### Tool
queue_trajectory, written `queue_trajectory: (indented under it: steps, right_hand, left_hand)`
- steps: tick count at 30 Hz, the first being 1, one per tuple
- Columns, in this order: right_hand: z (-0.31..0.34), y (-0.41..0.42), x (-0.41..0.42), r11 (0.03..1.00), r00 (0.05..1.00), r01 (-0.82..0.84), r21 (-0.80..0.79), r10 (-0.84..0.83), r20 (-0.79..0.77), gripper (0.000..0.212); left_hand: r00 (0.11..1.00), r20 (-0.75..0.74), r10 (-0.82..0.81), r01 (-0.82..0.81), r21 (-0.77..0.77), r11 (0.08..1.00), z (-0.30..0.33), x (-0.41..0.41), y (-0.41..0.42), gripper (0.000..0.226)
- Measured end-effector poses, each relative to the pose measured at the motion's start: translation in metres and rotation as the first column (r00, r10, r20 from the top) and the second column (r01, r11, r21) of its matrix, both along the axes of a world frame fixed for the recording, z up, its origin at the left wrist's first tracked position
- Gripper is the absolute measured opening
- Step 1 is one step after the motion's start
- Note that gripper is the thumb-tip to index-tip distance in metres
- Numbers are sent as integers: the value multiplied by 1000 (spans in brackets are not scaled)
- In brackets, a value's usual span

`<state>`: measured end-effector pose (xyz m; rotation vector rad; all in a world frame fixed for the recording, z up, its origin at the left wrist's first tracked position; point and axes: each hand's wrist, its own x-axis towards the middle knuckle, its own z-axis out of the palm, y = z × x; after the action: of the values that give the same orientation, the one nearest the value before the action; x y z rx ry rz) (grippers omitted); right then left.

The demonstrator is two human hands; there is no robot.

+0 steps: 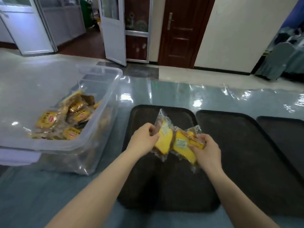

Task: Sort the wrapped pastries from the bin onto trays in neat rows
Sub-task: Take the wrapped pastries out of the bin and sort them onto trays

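Observation:
My left hand [144, 138] grips a clear-wrapped yellow pastry [163, 137] above the nearest black tray [141, 114]. My right hand [206, 149] grips a second wrapped yellow pastry [182, 143] just to its right, over the same tray. The two packets touch in the middle. On the left stands a clear plastic bin [102, 102] holding several more wrapped pastries [72, 120]. No pastry lies on the tray surface.
Two more black trays [243, 145] [283, 129] lie side by side to the right. A glossy clear film covers the blue-grey table [164, 92]. Beyond the table are a brown door [181, 30] and white-framed glass doors [111, 30].

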<state>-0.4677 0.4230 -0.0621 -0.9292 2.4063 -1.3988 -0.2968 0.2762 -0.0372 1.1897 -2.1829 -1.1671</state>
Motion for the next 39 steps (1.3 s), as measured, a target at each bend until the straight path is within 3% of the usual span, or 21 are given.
queue_trajectory:
  steps: [4,7,9,11,13,17,20,28,32,36,39]
  right_hand:
    - [-44,11,-24,995,991,4,97,9,-133,39]
    - [-69,12,-24,968,939,-149,203,202,-277,40]
    - [-84,13,-19,873,865,-325,363,430,-259,44]
    - [-97,15,-13,715,763,-479,509,626,-162,60]
    - [-104,16,-9,618,719,-562,551,693,-44,73]
    - [-97,5,-9,686,781,-562,461,624,22,44]
    - [-82,-8,-8,738,819,-503,450,574,-25,31]
    - [-6,-61,41,842,845,-512,169,529,-77,23]
    - [46,-95,91,850,842,-526,-3,521,-140,23]
    - [85,-130,150,838,853,-520,-163,499,-157,22]
    - [99,-154,190,827,843,-535,-174,508,-176,24]
  left_hand:
    - [995,22,102,-103,296,950,-61,-9,12,29]
    - [982,17,190,-172,512,842,-92,-3,19,29]
    - [977,41,207,-191,593,782,-108,2,23,28]
    - [975,79,207,-210,633,745,-120,6,25,30]
    - [976,127,177,-217,634,742,-127,12,26,32]
    - [979,193,69,-148,433,889,-122,22,26,37]
    - [972,202,121,-161,195,968,-98,28,23,50]
    - [992,-118,-33,15,-144,989,17,58,15,40]
    - [950,-295,-106,37,-230,972,71,100,-1,34]
    - [939,-327,-109,8,-296,955,96,157,-40,31]
    - [931,-355,-86,-1,-237,972,99,199,-76,30]
